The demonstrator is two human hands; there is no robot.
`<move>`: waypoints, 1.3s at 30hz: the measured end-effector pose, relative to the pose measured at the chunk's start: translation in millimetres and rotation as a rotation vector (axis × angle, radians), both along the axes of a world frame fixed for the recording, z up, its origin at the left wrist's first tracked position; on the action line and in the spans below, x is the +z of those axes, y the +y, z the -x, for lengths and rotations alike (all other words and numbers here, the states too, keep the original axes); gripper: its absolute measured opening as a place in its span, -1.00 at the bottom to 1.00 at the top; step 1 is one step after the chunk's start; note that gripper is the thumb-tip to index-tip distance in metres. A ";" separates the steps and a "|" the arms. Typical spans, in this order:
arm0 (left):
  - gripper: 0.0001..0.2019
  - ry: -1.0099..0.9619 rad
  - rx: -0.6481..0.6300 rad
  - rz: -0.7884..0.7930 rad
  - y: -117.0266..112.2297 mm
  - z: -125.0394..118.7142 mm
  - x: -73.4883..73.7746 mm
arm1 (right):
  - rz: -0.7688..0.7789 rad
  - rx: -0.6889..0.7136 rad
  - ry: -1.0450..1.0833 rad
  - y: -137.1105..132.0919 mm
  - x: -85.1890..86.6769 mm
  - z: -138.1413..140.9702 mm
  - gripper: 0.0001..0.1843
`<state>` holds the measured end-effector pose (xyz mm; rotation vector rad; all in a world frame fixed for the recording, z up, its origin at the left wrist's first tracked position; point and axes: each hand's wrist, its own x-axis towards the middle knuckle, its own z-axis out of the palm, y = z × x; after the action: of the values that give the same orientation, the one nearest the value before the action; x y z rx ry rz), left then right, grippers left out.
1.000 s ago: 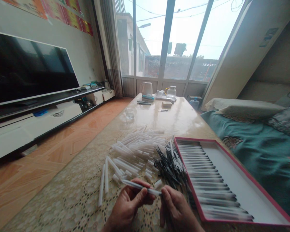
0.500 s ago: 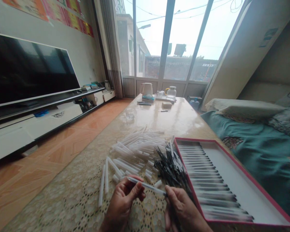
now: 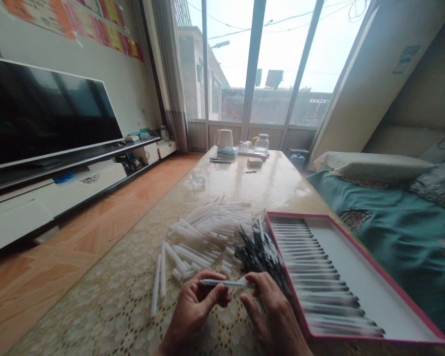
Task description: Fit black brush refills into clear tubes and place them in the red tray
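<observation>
My left hand (image 3: 195, 312) and my right hand (image 3: 272, 316) pinch the two ends of one translucent white pen (image 3: 222, 283), held level just above the table (image 3: 282, 185). Behind the hands lies a heap of white pen barrels (image 3: 207, 232). A pile of thin black refills (image 3: 261, 254) lies to the right of that heap. A red-edged white box (image 3: 378, 291) on the right holds a row of finished pens (image 3: 319, 277) along its left side.
A lace cloth (image 3: 107, 311) covers the near part of the table. At the far end stand a kettle (image 3: 224, 139), a glass jug (image 3: 262, 144) and small items; a drinking glass (image 3: 199, 177) is nearer. A television (image 3: 40, 118) stands left, a green-covered sofa (image 3: 400, 217) right.
The pen was tilted down to the right half a second ago; it is now level. My right hand has moved up along it, closer to my left hand.
</observation>
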<state>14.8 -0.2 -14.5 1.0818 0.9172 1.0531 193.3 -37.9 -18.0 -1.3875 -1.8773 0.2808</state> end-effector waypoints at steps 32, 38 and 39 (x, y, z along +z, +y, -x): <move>-0.66 0.015 0.203 0.009 -1.9 3.6 4.4 | 0.032 -0.035 -0.005 -3.9 3.2 -6.5 -0.92; -0.74 -0.268 0.200 0.213 -6.5 3.7 13.2 | 0.066 -0.006 -0.102 -5.8 5.2 -6.0 -0.90; -0.75 -0.290 0.206 0.229 -7.0 4.0 14.2 | 0.055 0.005 -0.112 -6.0 6.3 -5.5 -0.89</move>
<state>10.9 -7.1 -0.3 0.6344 0.8999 1.2057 198.9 -43.8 -11.7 -1.4620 -1.9774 0.2637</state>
